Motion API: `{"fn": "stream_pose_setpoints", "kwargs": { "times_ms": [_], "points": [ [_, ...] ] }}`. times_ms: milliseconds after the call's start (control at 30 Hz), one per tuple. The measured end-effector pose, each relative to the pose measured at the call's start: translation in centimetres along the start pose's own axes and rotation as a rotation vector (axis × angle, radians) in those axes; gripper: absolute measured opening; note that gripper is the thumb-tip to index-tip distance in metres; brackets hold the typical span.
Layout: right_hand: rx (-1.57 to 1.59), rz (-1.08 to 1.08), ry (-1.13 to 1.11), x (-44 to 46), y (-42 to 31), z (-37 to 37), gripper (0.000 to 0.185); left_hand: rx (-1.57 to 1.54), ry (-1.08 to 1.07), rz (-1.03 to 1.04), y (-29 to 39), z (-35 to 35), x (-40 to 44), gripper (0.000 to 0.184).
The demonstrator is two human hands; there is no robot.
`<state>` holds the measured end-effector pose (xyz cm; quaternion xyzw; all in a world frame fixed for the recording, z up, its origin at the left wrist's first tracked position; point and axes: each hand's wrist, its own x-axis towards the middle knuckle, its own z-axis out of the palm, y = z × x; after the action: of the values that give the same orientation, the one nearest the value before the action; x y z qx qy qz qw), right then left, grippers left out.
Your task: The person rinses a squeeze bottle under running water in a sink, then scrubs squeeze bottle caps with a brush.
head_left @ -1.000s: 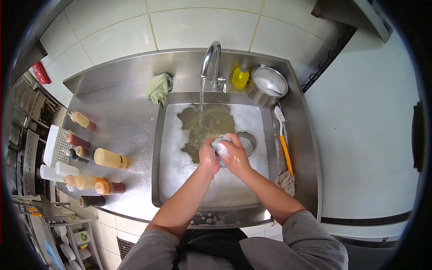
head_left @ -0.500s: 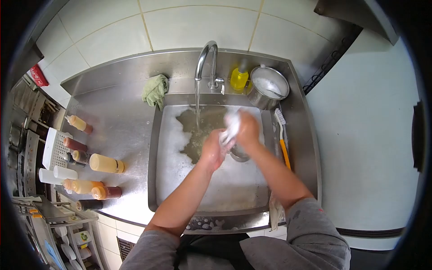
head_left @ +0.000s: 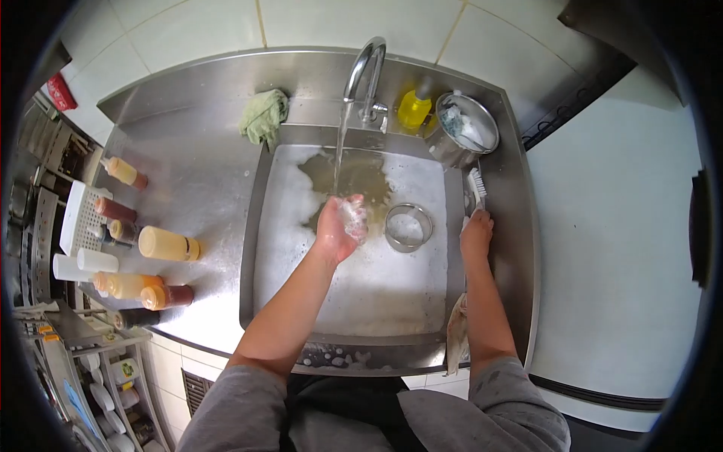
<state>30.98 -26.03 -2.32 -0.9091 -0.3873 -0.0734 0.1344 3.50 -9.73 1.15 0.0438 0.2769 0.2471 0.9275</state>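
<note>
My left hand [head_left: 343, 227] is over the soapy water beside the falling tap stream. Its palm is turned up, loosely cupped and covered in foam, with only suds visible in it. At the right rim of the sink, my right hand [head_left: 477, 232] is closed around a scrub brush [head_left: 476, 184]. The brush's white bristle head shows beyond the fingers, while its handle is hidden under the hand. A round metal container [head_left: 408, 244] with foam inside stands in the sink [head_left: 246, 301], between the two hands.
Water runs from the tap [head_left: 364, 71]. Behind the sink are a yellow soap bottle [head_left: 413, 111] and a metal pot [head_left: 449, 149] holding foam and a bluish scrubber. A green cloth [head_left: 264, 115] lies on the left rim. Several sauce bottles [head_left: 169, 245] stand on the left counter.
My hands have separated from rubbing together. The right one has moved right and taken hold of the brush. A bluish scrubber now shows in the pot, and the metal container is uncovered.
</note>
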Motion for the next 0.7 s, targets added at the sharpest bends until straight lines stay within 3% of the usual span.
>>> {"fn": "stream_pose_setpoints", "kwargs": {
  "times_ms": [67,233,300,367,400,467,600,667,700],
  "points": [
    [-0.083,-0.006,-0.011,-0.4,0.0,-0.1,0.029,0.161,0.069,0.091,0.0,0.1,-0.4,0.025],
    [-0.036,0.073,-0.102,-3.5,-3.8,-6.9,0.031,0.193,0.087,0.157,0.6,-1.5,0.0,0.020],
    [0.316,-0.003,-0.259,-6.2,-7.1,-8.6,0.033,0.180,0.107,0.167,0.5,-1.6,-0.3,0.025],
    [0.425,-0.044,-0.422,-9.0,-10.8,-9.1,0.033,0.223,0.094,0.173,0.6,-1.0,-1.4,0.022],
    [0.424,-0.045,-0.418,-9.5,-12.1,-9.5,0.033,0.223,0.091,0.174,0.6,-0.4,-2.0,0.022],
    [0.486,-0.280,-0.385,-10.2,-14.1,-10.0,0.034,0.212,0.098,0.236,0.6,0.9,-3.2,0.019],
    [0.301,-0.345,-0.490,-11.6,-16.1,-10.1,0.036,0.130,-0.072,0.191,0.9,-0.8,-2.9,0.026],
    [0.356,-0.231,-0.488,-11.2,-16.7,-10.9,0.039,0.163,0.089,0.288,0.9,-0.4,-3.4,0.033],
    [0.273,-0.292,-0.481,-11.5,-16.8,-10.5,0.040,0.157,0.087,0.295,1.2,-0.3,-3.8,0.033]
  ]
}}
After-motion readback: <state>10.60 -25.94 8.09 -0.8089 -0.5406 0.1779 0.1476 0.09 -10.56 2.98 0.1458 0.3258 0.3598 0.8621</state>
